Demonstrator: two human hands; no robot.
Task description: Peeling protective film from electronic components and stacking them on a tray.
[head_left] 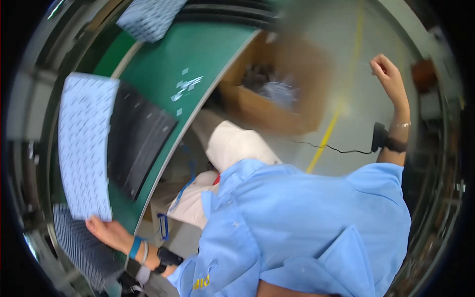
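I count two pale sheets printed with rows of small dark marks: one large sheet (86, 143) over the left part of the table, and a second sheet (148, 21) at its far end. One left hand (101, 230) has its fingers closed on the large sheet's near edge, pinching it; I can't tell whether the sheet lies flat or is lifted. One black panel (138, 138) adjoins that sheet's right side. The one right hand (385, 68) is out to the side, well apart from the table, its fingers curled into a loose fist; I can't tell if anything is inside. Several small white pieces (187, 88) lie beyond the panel, too blurred for me to count. One dark ribbed piece (81, 247) is near the left hand.

The table (217, 54) is green with a pale edge. Beside it I see one open carton (269, 111) on grey floor (326, 29), crossed by a yellow line (330, 129).
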